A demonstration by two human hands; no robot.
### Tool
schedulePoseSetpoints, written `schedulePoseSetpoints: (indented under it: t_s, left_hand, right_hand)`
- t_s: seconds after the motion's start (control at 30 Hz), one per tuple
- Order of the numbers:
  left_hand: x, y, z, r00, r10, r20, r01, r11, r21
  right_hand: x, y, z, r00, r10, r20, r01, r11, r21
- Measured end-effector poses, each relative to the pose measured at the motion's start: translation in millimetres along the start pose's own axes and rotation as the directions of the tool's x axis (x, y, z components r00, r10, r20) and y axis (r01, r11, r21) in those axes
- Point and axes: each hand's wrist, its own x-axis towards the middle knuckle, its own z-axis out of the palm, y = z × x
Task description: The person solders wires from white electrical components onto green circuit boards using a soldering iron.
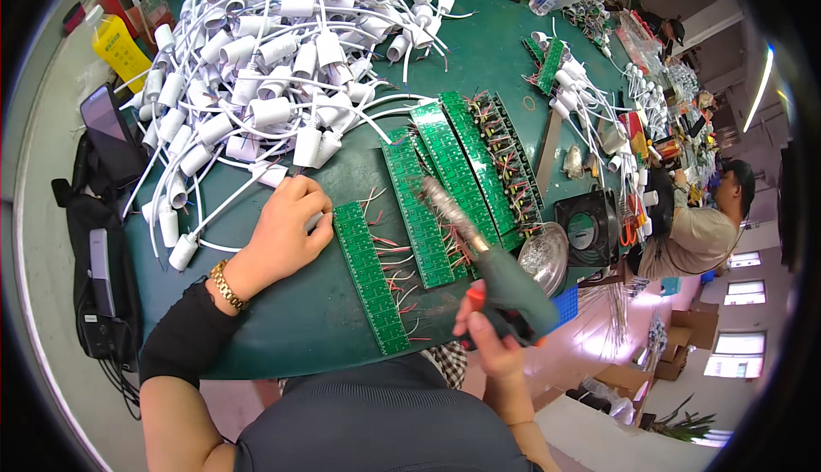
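Observation:
My right hand [492, 335] grips a soldering gun [511, 288] with a dark green body and a red trigger. Its metal barrel [453, 215] points up and left, over the green circuit boards [419, 215]. My left hand [291, 224] is closed in a pinch beside the top end of the nearest board strip [369, 280]. A small greyish bit shows between its thumb and fingers, too little to name. Thin red and white wires stick out along that strip's right side. Just beyond my left fingers lies a white lamp socket [272, 174] from the big heap.
A heap of white corded lamp sockets [265, 70] covers the far left of the green table [256, 335]. To the right stand a round metal dish [544, 258] and a black fan [587, 228]. A phone [114, 134] leans at the left edge. A co-worker [697, 228] sits at right.

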Motion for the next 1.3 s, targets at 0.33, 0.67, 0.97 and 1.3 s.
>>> schedulePoseSetpoints:
  t_s: [0.33, 0.67, 0.97, 1.3]
  left_hand:
    - [-0.6, 7.8, 1.3, 0.993, -0.116, -0.036, 0.117, 0.992, 0.037]
    - [0.9, 0.9, 2.4, 0.986, -0.164, -0.026, 0.163, 0.986, -0.017]
    - [0.7, 1.8, 3.4, 0.990, -0.141, -0.009, 0.141, 0.987, 0.074]
    - [1.2, -0.1, 2.3, 0.994, -0.106, 0.013, 0.105, 0.992, 0.076]
  right_hand:
    - [29.4, -49.9, 16.3, 0.988, -0.150, -0.034, 0.146, 0.984, -0.099]
    - [15.6, 20.5, 30.5, 0.960, 0.231, 0.161, -0.232, 0.973, -0.012]
    - [3.6, 32.4, 14.1, 0.941, 0.247, 0.233, -0.090, 0.842, -0.532]
    - [0.3, 36.1, 9.4, 0.937, 0.261, 0.231, -0.076, 0.799, -0.596]
